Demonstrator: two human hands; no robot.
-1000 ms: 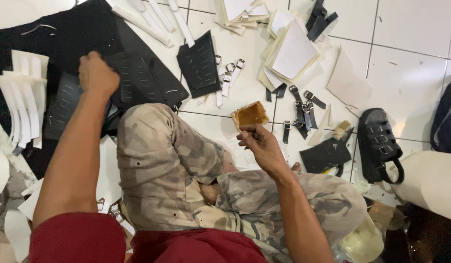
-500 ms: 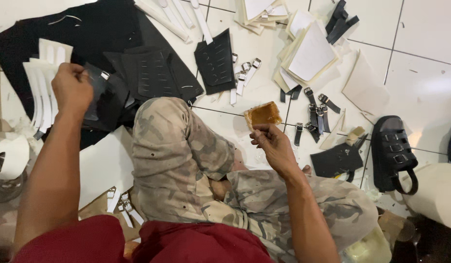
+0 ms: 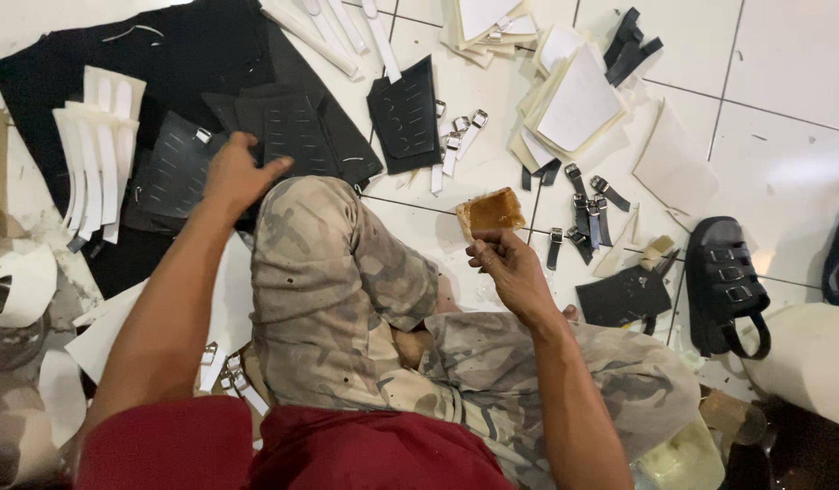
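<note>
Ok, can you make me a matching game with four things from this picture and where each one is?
Things:
1. amber block
2. black sandal
3. white strips
4. buckled black piece

Places:
A. on the tiles at the far right
B. held up in the right hand
C. under the left hand, on the black sheet
D. laid side by side at the left, on that black sheet

Pairs: 1-B, 2-A, 3-D, 4-C
</note>
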